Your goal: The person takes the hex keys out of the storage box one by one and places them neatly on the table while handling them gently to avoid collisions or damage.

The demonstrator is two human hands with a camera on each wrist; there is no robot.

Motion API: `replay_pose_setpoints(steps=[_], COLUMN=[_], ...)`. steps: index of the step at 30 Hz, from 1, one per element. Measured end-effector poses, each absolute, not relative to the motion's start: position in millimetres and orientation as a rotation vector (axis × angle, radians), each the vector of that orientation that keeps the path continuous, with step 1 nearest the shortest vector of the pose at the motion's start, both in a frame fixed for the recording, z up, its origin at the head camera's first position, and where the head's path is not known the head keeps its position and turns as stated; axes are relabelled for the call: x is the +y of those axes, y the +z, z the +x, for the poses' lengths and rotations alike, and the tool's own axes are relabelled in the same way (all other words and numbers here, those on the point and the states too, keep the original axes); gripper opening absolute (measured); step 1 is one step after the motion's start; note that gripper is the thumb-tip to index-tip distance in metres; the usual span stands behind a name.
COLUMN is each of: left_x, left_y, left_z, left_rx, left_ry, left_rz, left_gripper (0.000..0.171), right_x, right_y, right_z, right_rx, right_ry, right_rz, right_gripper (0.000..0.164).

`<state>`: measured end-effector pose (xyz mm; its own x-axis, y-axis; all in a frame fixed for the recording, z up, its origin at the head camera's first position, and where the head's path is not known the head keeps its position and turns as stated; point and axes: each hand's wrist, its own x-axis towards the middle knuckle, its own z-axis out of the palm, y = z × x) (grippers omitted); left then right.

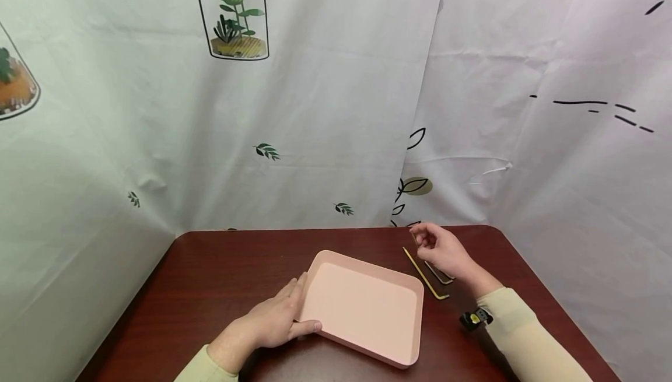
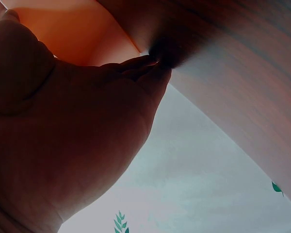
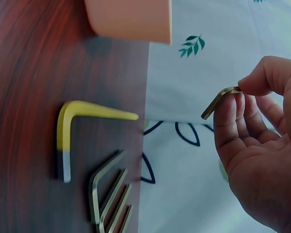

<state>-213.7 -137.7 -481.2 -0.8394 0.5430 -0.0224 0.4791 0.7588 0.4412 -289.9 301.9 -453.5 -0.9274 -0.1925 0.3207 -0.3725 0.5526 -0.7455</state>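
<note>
My left hand (image 1: 273, 315) rests against the left side of a pink rectangular tray (image 1: 362, 306). Its fingers lie straight along the tray's outer wall, and the thumb touches the near rim. Above the table to the right of the tray, my right hand (image 1: 443, 251) pinches a small bronze-coloured hex key (image 3: 215, 103) between thumb and fingertips, its bent end sticking out. Below that hand, a larger yellow hex key (image 3: 89, 109) with a bare metal end lies on the table, beside several bronze-coloured hex keys (image 3: 93, 194) of different sizes. The tray holds nothing.
The dark red-brown wooden table (image 1: 236, 265) carries the tray and the keys. White fabric (image 1: 325, 108) with plant prints hangs behind it and along both sides. A black device (image 1: 475, 318) is strapped at the right wrist.
</note>
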Motion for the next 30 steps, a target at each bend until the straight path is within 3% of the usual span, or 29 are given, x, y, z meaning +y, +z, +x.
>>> replay_pose_setpoints(steps=[30], left_x=[-137], left_y=[-479], left_z=[-213], left_rx=[2.815], left_ry=[0.643], left_rz=[0.826], left_gripper=[0.12], right_x=[353], right_y=[-458], right_z=[-313], right_rx=[-2.616], right_ry=[1.187], right_rz=[0.349], right_gripper=[0.041])
